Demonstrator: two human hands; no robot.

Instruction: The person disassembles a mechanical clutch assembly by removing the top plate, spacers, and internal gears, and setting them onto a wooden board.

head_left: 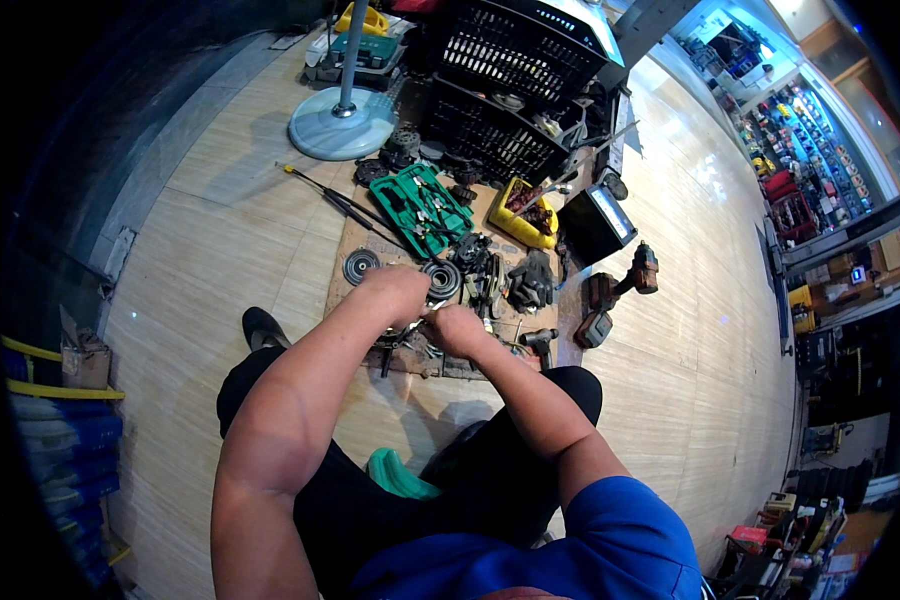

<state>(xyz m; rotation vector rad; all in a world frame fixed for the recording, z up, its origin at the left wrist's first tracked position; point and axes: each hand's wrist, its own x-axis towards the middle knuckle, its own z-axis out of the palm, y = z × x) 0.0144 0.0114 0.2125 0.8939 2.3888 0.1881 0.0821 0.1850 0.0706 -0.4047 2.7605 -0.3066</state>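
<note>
My left hand [398, 294] is closed over the near part of a cardboard sheet [355, 235] on the floor. Beside it my right hand [456, 331] is closed too, and the two nearly meet. A small shiny metal piece shows between them, too covered to name. Just beyond my hands lie two round dark wheel-like parts [441, 279] with ringed centres, one on each side of my left hand. Dark metal parts [485, 280] and a dark work glove [531, 281] rest to the right. Nearer my right knee is a dark hammer-like tool [539, 343].
Beyond are an open green tool case [422, 208], a yellow bin [522, 214] of parts and a black box [597, 222]. A cordless drill [638, 271] stands at right. Black crates [515, 60] and a round stand base [342, 128] are farther off; long rods [342, 203] lie left.
</note>
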